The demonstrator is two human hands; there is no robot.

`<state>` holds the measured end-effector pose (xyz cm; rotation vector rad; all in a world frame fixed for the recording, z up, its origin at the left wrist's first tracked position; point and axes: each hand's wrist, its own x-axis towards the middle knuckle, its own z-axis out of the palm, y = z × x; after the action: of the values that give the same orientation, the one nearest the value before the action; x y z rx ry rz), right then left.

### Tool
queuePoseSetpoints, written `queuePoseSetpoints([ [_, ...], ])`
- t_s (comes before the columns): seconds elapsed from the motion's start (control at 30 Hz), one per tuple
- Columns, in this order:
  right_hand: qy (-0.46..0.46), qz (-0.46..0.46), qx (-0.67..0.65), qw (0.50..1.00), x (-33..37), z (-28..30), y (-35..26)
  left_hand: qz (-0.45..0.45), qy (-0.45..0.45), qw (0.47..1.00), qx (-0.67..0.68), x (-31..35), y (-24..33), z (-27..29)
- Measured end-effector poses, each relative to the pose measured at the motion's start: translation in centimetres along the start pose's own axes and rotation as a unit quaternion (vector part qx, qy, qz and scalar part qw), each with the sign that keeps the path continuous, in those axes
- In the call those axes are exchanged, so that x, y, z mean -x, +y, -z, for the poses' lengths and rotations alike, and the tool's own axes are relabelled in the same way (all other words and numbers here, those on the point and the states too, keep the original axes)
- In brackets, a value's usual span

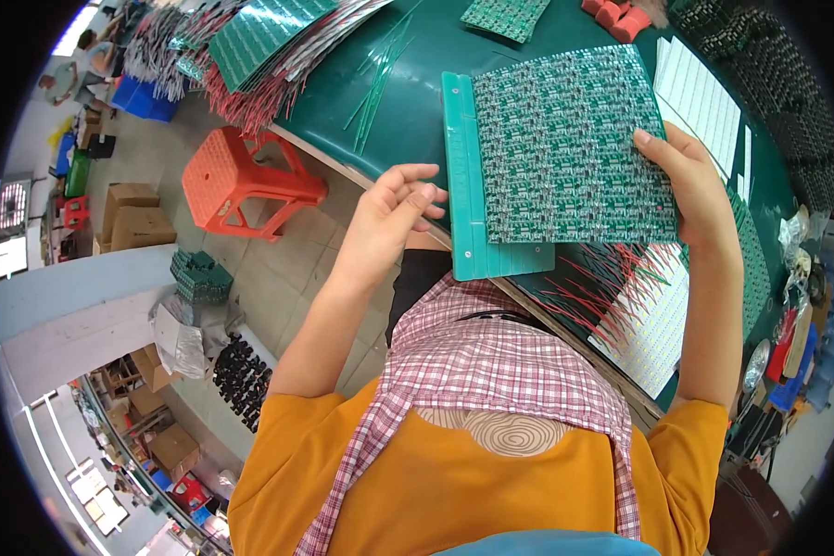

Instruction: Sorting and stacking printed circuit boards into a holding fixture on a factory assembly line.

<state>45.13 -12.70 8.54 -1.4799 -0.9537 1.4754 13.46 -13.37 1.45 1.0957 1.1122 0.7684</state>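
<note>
A large green circuit board panel, packed with rows of small components, is tilted over the table in front of me. My right hand grips its right edge, thumb on top and fingers underneath. Under the panel's left and lower edges shows a green plastic plate with a raised strip and small screws; the panel hides the rest of it. Just left of that strip, my left hand is empty, its fingers loosely bent and apart.
The green table carries thin green strips, stacked panels with red and white wires, red wires and white sheets. Red foam-like pieces lie at the back. A red stool stands left of the table.
</note>
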Motion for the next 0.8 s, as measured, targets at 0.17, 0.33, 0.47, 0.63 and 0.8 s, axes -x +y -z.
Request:
queuePoseSetpoints([
  [0.17, 0.011, 0.078, 0.075, 0.994, 1.0, -0.6, -0.8, 0.008, 0.002, 0.995, 0.096, 0.8, -1.6, 0.2],
  [0.33, 0.022, 0.094, 0.049, 0.994, 3.5, 0.5, -2.4, -0.132, 0.102, 0.986, -0.014, 0.7, -0.6, -0.7],
  [0.47, 0.094, 0.143, -0.162, 0.972, 5.4, -1.2, -2.1, -0.121, -0.034, 0.990, 0.057, 2.5, 1.2, -2.1],
  [0.63, 0.020, 0.135, -0.308, 0.942, 5.2, -5.6, 1.4, -0.125, -0.143, 0.971, 0.145, 4.6, 2.5, -3.8],
  [0.8, -0.057, 0.088, -0.321, 0.941, 5.6, -7.3, 4.1, -0.084, -0.046, 0.963, 0.253, 3.3, 3.3, -6.1],
])
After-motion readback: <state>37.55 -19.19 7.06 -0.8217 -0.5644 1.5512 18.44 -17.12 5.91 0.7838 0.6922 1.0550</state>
